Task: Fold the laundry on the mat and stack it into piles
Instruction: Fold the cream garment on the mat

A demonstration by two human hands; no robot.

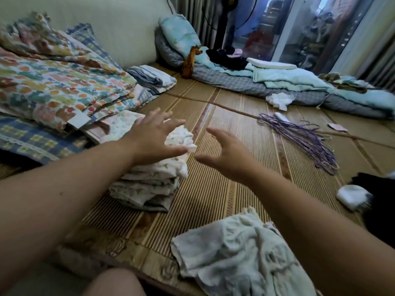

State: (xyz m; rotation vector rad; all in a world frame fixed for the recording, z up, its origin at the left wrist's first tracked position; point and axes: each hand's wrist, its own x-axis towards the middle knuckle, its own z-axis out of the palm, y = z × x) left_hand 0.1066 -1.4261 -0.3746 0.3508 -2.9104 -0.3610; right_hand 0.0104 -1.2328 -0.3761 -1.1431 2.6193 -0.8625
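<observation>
Head view of your woven mat (224, 116): folded quilts (64, 90) sit at the left, purple hangers (303, 137) lie to the right, and a crumpled pale cloth (235, 253) lies nearest you. Your left hand (154, 137), fingers spread and gripping nothing, is over the pile of folded floral cloths (154, 184). Your right hand (226, 154), loosely curved and holding nothing, hangs just to the pile's right.

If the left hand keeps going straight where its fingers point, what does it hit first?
Likely nothing close: beyond the left hand lies bare mat, then the thin stick on it, then the grey checked quilt. Its height above the mat is unclear.
</observation>
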